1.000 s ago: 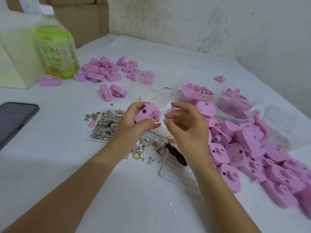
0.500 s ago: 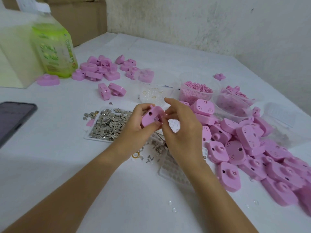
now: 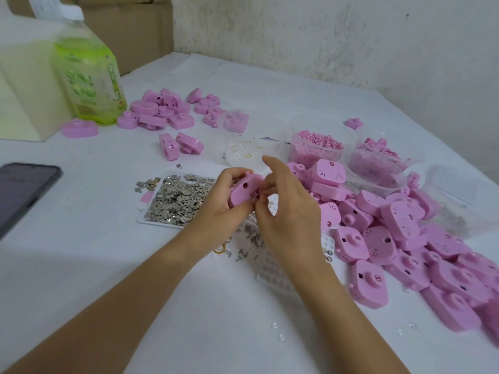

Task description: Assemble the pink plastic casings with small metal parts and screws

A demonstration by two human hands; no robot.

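Note:
My left hand (image 3: 220, 205) grips a pink plastic casing (image 3: 244, 188) above the middle of the table, a round hole in its face turned toward me. My right hand (image 3: 286, 209) is against the casing's right edge, thumb and fingers pinched there with the index finger raised; whatever small part it pinches is hidden. A white tray of small metal parts (image 3: 176, 199) lies just left of my hands. Loose screws and metal bits (image 3: 248, 247) are scattered under my wrists.
A big heap of pink casings (image 3: 405, 244) fills the right side, a smaller pile (image 3: 162, 110) sits far left by a green bottle (image 3: 89, 76). Clear tubs of pink pieces (image 3: 316, 148) stand behind. A phone (image 3: 24, 190) lies at the left edge. A clear gridded tray (image 3: 278, 273) sits under my right forearm.
My right hand has closed the gap and now touches the casing's right edge. Both hands rose slightly and the casing has turned a little in my left hand.

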